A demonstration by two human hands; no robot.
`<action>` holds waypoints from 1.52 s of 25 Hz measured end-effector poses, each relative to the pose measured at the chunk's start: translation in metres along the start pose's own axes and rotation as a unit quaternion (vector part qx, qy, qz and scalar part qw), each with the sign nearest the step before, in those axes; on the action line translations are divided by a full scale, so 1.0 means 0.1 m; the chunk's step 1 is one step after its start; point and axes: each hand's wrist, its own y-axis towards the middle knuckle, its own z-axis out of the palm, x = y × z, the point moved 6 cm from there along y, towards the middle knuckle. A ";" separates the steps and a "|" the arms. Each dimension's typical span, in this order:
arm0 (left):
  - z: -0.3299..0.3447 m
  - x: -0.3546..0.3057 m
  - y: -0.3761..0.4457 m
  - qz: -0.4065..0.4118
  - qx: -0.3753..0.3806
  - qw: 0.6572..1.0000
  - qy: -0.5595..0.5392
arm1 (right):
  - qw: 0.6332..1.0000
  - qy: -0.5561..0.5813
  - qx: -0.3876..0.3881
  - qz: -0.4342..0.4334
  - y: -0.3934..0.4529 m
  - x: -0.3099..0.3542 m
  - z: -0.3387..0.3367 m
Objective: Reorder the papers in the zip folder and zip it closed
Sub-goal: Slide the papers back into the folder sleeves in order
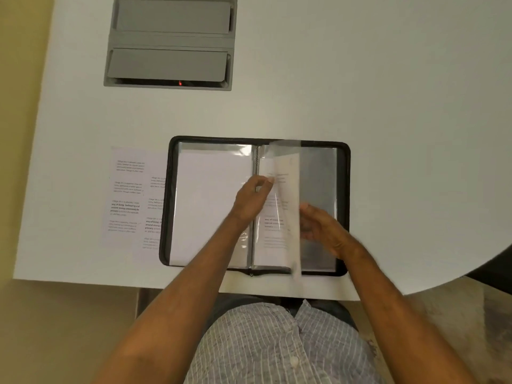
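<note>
A black zip folder (343, 162) lies open on the white table, its clear sleeves spread left and right of the ring spine. A white sheet fills the left sleeve (213, 206). A sleeve with a printed page (279, 189) stands half-turned over the right side, blurred by motion. My left hand (253, 199) rests by the spine, its fingertips touching that page near its top. My right hand (321, 227) is at the page's outer edge with fingers extended; blur hides whether it pinches the edge. Two printed papers (128, 195) lie on the table left of the folder.
A grey recessed cable box (170, 41) with two flaps sits in the table at the back left. The table's front edge (83, 282) runs just below the folder, and its right side curves away. My striped shirt fills the bottom middle.
</note>
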 end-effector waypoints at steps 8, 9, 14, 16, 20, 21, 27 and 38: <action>-0.92 0.26 -0.63 -0.099 0.033 0.949 -0.297 | 0.996 -0.050 -0.020 -0.075 0.18 0.10 1.28; -1.07 0.34 -0.63 -0.109 0.024 0.951 -0.289 | 0.994 -0.064 -0.015 -0.083 0.24 0.07 1.42; -1.66 0.76 -0.42 -0.087 0.019 0.971 -0.222 | 0.980 -0.174 -0.041 -0.090 0.63 -0.30 1.87; -1.83 0.96 -0.29 -0.082 -0.016 0.990 -0.111 | 0.963 -0.246 -0.052 -0.097 0.73 -0.46 1.94; -1.98 1.23 -0.10 -0.074 -0.104 0.990 0.061 | 0.923 -0.332 -0.122 -0.150 0.68 -0.55 1.81; -1.99 1.23 -0.09 -0.071 -0.119 0.985 0.106 | 0.910 -0.335 -0.168 -0.178 0.61 -0.53 1.73; -1.91 1.16 -0.10 -0.010 -0.180 0.953 0.243 | 0.824 -0.298 -0.477 -0.069 0.17 -0.82 0.78; -1.90 1.09 -0.09 -0.037 -0.202 0.907 0.368 | 0.803 -0.304 -0.494 0.141 0.00 -1.16 0.33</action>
